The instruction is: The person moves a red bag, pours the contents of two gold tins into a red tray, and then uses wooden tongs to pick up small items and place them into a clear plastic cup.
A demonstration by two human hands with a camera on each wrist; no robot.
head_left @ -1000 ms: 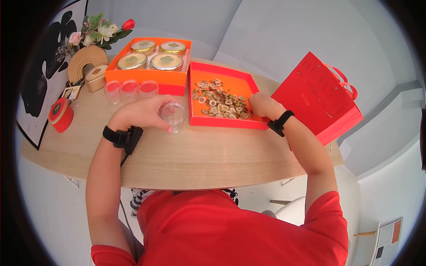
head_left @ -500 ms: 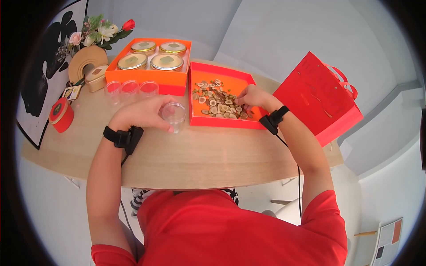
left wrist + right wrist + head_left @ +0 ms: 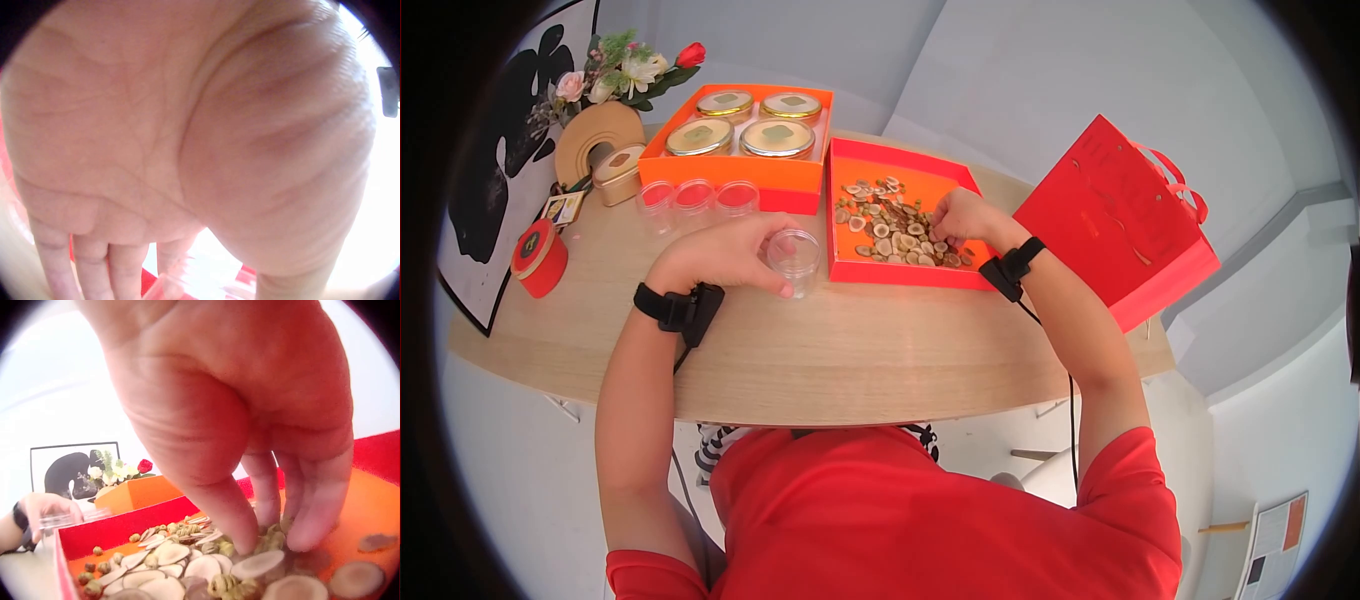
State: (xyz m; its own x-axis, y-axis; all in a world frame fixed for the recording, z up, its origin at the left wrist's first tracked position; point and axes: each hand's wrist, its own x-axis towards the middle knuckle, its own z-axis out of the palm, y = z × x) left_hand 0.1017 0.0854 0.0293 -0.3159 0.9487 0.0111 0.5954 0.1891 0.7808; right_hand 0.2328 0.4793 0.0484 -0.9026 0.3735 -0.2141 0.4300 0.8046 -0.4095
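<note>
My left hand [image 3: 725, 252] grips a clear jar [image 3: 800, 268] by its side, thumb and fingers curved round it above the table. In the left wrist view the palm fills most of the picture, and only part of the jar shows at the bottom. Over the shallow red tray [image 3: 912, 276] with an orange inside, my right hand [image 3: 968, 218] reaches down. Its thumb and fingertips close in around small curled greenish dried pieces [image 3: 272, 540]. Pale round dried slices [image 3: 203, 567] with brown rims lie around them in a loose pile.
Several clear jars [image 3: 694, 205] stand left of the tray, before an orange box [image 3: 730, 172] of gold-lidded tins [image 3: 776, 138]. A red gift bag [image 3: 1105, 220] stands at the right. Flowers [image 3: 625, 75], a round red box [image 3: 540, 262] and a framed picture [image 3: 485, 190] are at the left.
My right hand has moved left from the tray's right edge into the pile, with its fingertips now down among the dried pieces. The left hand and its jar stay nearly still.
</note>
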